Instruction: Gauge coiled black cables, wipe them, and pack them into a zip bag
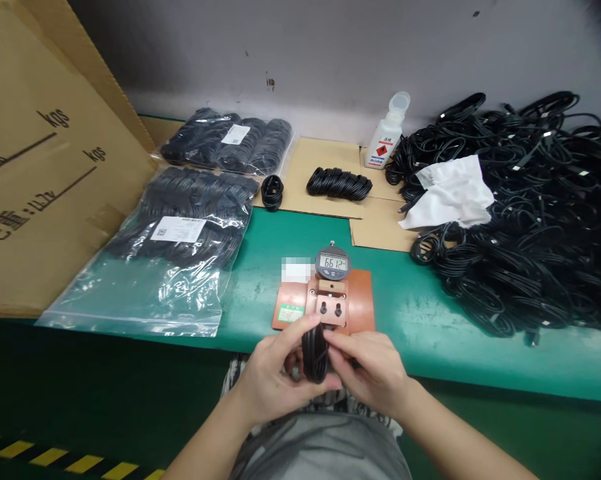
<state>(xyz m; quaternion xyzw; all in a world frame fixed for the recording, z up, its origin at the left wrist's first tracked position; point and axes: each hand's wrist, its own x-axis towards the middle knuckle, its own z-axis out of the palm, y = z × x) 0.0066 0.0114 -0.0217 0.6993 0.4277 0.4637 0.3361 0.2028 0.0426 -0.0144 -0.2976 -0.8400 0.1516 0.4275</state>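
My left hand [275, 377] and my right hand [373, 370] are closed together around a small coiled bundle of black cable [314, 352], held upright just in front of the table's near edge. Right behind the bundle stands a copper-coloured gauge fixture [353, 303] with two black knobs and a round digital indicator [333, 263] that reads 66.12. The fingers of both hands pinch the coil from either side.
A large tangled heap of black cables [530, 213] with a white cloth [453, 193] fills the right of the green table [420, 313]. Clear bags of coiled cables [180, 227] lie at left beside a big cardboard box [45, 153]. A white bottle [388, 137] and loose coils [338, 183] sit on cardboard at the back.
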